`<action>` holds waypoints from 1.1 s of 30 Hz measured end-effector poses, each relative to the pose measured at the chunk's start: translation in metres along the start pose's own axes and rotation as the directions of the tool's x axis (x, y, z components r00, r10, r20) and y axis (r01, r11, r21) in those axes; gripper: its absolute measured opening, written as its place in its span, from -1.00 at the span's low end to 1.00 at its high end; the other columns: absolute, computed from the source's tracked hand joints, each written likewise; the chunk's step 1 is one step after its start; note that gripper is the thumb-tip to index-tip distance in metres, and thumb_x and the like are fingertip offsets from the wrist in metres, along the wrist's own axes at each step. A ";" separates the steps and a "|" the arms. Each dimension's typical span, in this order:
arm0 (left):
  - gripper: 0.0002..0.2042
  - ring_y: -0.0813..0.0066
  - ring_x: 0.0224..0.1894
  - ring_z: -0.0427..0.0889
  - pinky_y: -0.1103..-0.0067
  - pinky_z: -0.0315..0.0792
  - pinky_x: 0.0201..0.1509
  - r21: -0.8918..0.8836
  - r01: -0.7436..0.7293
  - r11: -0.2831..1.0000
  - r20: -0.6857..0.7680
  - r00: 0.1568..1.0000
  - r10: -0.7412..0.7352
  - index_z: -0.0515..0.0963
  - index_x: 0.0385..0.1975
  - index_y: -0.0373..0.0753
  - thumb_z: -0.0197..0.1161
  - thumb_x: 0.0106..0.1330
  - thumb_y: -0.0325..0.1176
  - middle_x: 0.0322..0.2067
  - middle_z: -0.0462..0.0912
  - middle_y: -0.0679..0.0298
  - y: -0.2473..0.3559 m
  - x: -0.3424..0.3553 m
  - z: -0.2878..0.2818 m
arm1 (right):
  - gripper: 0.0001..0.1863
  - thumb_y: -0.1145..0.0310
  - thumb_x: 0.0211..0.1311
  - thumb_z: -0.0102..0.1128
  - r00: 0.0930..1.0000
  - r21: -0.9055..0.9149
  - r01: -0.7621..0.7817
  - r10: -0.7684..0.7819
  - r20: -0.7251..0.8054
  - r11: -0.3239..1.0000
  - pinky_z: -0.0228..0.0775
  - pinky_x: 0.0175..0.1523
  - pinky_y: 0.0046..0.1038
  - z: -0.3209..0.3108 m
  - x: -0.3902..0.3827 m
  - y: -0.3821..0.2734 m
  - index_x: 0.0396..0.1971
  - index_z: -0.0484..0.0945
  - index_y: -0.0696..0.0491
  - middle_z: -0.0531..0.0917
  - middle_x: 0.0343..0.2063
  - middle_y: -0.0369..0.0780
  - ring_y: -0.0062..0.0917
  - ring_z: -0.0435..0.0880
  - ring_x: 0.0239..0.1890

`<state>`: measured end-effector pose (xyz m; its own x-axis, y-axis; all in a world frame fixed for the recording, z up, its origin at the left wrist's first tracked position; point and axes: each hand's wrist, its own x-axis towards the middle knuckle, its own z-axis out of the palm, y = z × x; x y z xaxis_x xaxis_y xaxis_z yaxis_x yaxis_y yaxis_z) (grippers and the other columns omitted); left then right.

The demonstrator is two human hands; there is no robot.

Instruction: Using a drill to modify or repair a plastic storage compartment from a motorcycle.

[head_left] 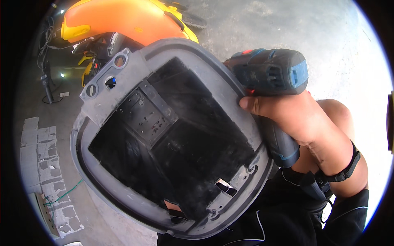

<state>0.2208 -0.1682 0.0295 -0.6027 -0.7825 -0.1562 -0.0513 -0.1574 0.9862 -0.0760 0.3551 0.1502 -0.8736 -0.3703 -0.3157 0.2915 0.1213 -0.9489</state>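
Note:
A large dark grey plastic shell (123,184) with a rounded rim, a black hollow middle and a holed bracket fills the centre, tilted over the lap. My right hand (287,117) is wrapped round the grip of a blue and black cordless drill (273,69), at the shell's right edge; the drill's tip is hidden. My left hand is not recognisable anywhere. A small patch of skin shows through the shell's lower opening, but I cannot tell what body part it is.
An orange and yellow moulded body (123,18), apparently part of a vehicle, stands behind the shell. Cables and a black pole (47,86) are at the left. Torn grey sheets (49,164) lie on the concrete floor (225,24), with a green wire (67,192) near them.

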 end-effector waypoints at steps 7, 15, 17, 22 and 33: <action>-0.24 0.10 0.37 0.44 0.12 0.35 0.42 0.043 -0.015 0.999 0.003 1.000 0.015 0.35 0.44 -0.08 0.16 0.35 0.27 0.34 0.48 0.20 -0.002 0.006 0.003 | -0.67 0.36 0.28 0.36 1.000 0.049 0.004 -0.003 -0.021 0.999 0.56 -0.09 -0.38 0.000 0.001 0.000 -0.01 0.66 0.16 0.76 -0.30 -0.16 -0.50 0.68 -0.28; -0.24 0.10 0.37 0.43 0.12 0.35 0.42 0.092 -0.024 0.995 0.010 1.000 0.023 0.34 0.44 -0.07 0.16 0.35 0.27 0.35 0.47 0.20 -0.009 0.011 0.006 | -0.68 0.36 0.27 0.35 1.000 0.134 0.014 -0.012 -0.016 0.991 0.57 -0.11 -0.38 0.001 0.002 0.006 -0.03 0.66 0.17 0.77 -0.31 -0.14 -0.50 0.70 -0.29; -0.24 0.10 0.37 0.43 0.12 0.34 0.42 0.107 -0.029 0.994 0.010 1.000 0.028 0.34 0.44 -0.07 0.16 0.35 0.27 0.35 0.47 0.20 -0.009 0.013 0.006 | -0.67 0.34 0.27 0.33 1.000 0.027 -0.020 0.020 -0.016 0.999 0.57 -0.11 -0.38 0.000 0.002 0.003 -0.02 0.66 0.18 0.77 -0.33 -0.11 -0.48 0.72 -0.30; -0.24 0.10 0.37 0.43 0.12 0.34 0.43 0.134 -0.039 0.990 0.009 0.999 0.038 0.34 0.44 -0.07 0.16 0.34 0.27 0.35 0.47 0.20 -0.009 0.018 0.009 | -0.66 0.33 0.27 0.32 0.999 0.041 -0.042 0.043 -0.005 0.998 0.58 -0.12 -0.37 0.001 0.002 0.002 -0.01 0.65 0.19 0.77 -0.33 -0.10 -0.45 0.74 -0.30; -0.24 0.10 0.38 0.42 0.11 0.34 0.43 0.192 -0.064 0.979 0.007 0.998 0.064 0.34 0.44 -0.06 0.16 0.34 0.27 0.36 0.46 0.21 -0.012 0.025 0.015 | -0.66 0.37 0.26 0.30 0.995 0.096 -0.101 0.103 -0.009 0.990 0.57 -0.13 -0.40 0.002 0.001 -0.003 0.00 0.65 0.19 0.77 -0.32 -0.11 -0.46 0.74 -0.30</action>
<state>0.1947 -0.1769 0.0143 -0.6103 -0.7867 -0.0927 -0.1649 0.0117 0.9862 -0.0769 0.3525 0.1523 -0.8425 -0.3479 -0.4113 0.4144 0.0695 -0.9075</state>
